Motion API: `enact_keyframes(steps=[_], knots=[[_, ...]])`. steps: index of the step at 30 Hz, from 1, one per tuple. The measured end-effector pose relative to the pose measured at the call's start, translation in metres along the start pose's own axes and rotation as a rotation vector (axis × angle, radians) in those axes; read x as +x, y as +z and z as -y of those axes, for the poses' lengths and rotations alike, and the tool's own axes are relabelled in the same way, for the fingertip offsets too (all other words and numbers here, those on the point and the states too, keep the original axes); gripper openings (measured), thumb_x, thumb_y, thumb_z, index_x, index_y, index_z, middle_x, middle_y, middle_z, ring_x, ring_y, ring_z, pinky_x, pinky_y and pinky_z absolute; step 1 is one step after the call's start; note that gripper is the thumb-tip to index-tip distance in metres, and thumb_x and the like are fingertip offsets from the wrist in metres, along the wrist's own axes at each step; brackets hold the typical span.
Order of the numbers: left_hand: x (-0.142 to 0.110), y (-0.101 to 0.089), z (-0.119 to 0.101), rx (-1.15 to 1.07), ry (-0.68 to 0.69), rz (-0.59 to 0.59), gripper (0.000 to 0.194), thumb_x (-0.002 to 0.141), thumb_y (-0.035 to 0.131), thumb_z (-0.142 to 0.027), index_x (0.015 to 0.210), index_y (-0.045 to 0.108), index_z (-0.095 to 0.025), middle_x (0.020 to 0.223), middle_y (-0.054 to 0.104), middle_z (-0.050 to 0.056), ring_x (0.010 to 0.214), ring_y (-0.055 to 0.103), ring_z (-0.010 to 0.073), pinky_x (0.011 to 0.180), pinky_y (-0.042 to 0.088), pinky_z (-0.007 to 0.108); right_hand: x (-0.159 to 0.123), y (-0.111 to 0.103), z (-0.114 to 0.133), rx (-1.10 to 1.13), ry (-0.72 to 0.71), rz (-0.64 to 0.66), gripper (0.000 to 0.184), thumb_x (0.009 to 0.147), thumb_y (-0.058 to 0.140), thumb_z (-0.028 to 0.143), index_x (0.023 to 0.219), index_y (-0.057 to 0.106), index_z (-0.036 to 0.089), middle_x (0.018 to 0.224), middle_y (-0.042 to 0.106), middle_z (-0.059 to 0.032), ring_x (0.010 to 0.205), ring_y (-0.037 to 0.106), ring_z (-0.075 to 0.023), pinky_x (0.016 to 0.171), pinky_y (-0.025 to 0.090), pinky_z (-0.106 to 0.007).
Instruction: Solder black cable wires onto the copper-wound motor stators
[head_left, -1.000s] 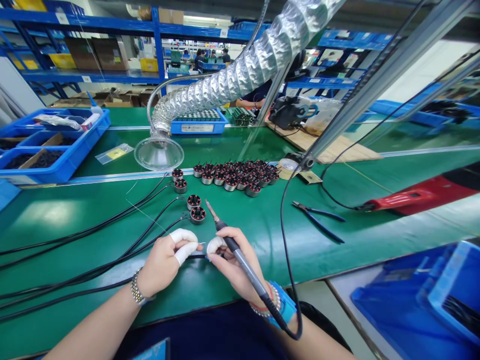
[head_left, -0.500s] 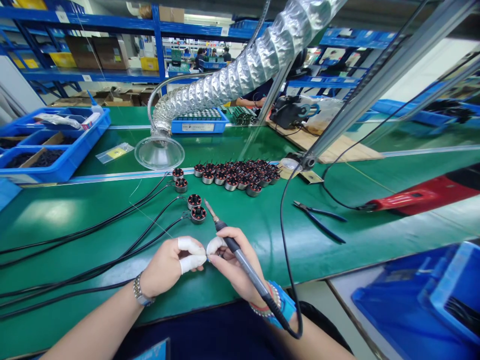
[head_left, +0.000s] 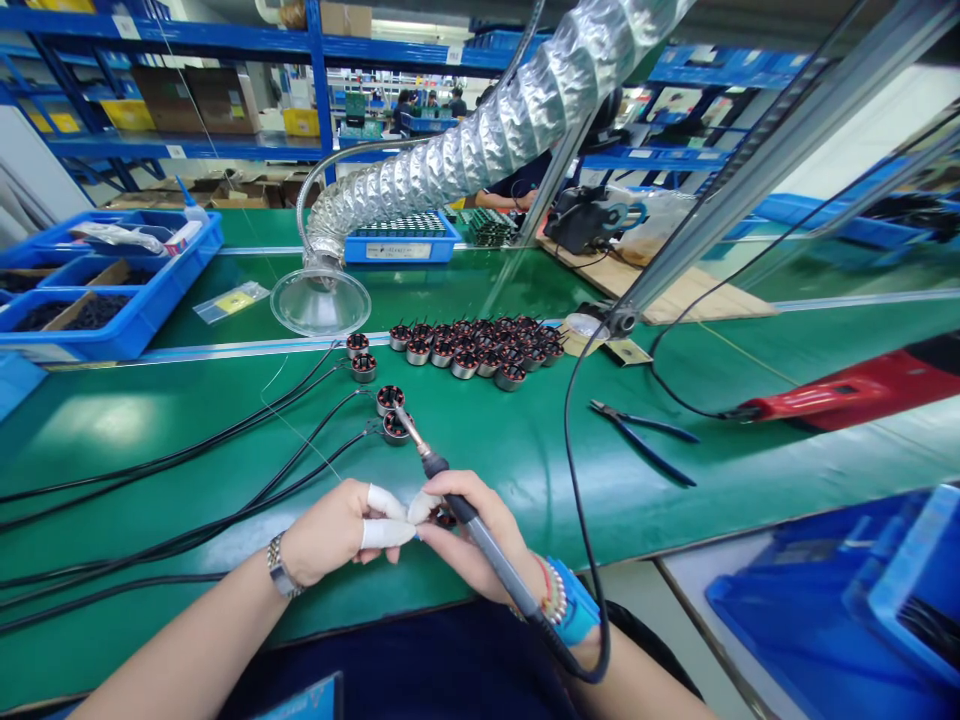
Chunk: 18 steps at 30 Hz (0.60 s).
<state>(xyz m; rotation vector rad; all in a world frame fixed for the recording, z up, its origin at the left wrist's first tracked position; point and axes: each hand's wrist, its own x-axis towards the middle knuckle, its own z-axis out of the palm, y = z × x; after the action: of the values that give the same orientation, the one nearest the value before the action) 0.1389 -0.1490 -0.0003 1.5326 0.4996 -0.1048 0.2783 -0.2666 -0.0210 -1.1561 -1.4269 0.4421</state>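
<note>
My right hand grips a soldering iron whose tip points away toward a small motor stator with a black cable attached. Its white-cotted fingertip also pinches something small and dark. My left hand, with white finger cots on two fingers, meets the right fingertips in a pinch on that same small part, which I cannot name. A second stator lies just beyond, and two more sit farther back on cables.
A cluster of several stators lies mid-table. Black cables run left. Pliers lie to the right, a red tool beyond. A fume hose funnel hangs ahead. Blue bins stand left, another at lower right.
Both hands drew slightly nearer me and pressed fingertips together. The iron's tip swung left, now lying over the nearest stator.
</note>
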Motion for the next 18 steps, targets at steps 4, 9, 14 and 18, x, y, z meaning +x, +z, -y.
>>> enact_keyframes(steps=[4,9,14,18], knots=[[-0.002,0.0,-0.004,0.183,0.075,-0.035,0.031,0.077,0.054,-0.038,0.058,0.055,-0.012,0.052,0.043,-0.004,0.049,0.033,0.0065,0.049,0.027,0.02,0.002,-0.005,0.003,-0.197,-0.093,-0.009,0.032,0.074,0.06,0.009,0.101,0.05,0.023,0.075,0.061,0.0005,0.063,0.058,-0.0101,0.063,0.049,-0.02],[-0.001,0.004,-0.001,0.175,0.166,-0.134,0.019,0.077,0.053,-0.033,0.073,0.057,-0.014,0.073,0.056,0.0,0.071,0.048,0.0128,0.069,0.038,0.023,0.001,0.0,0.005,-0.27,-0.052,-0.003,0.027,0.076,0.056,0.011,0.099,0.05,0.023,0.075,0.059,0.0005,0.061,0.058,-0.0103,0.062,0.049,-0.02],[-0.001,0.007,0.0,0.183,0.21,-0.231,0.019,0.077,0.05,-0.032,0.068,0.051,-0.015,0.067,0.05,-0.001,0.066,0.045,0.0122,0.066,0.038,0.023,0.002,0.001,0.005,-0.189,0.087,-0.014,0.036,0.076,0.055,0.01,0.108,0.044,0.023,0.08,0.06,0.0004,0.065,0.06,-0.0096,0.064,0.05,-0.019],[0.0,0.004,-0.001,0.154,0.212,-0.27,0.016,0.075,0.051,-0.03,0.069,0.051,-0.015,0.069,0.052,0.0,0.067,0.046,0.0127,0.067,0.039,0.023,-0.005,-0.021,0.001,-0.329,0.058,-0.063,0.039,0.076,0.06,0.015,0.111,0.044,0.023,0.092,0.062,-0.0034,0.08,0.061,-0.0135,0.075,0.051,-0.025]])
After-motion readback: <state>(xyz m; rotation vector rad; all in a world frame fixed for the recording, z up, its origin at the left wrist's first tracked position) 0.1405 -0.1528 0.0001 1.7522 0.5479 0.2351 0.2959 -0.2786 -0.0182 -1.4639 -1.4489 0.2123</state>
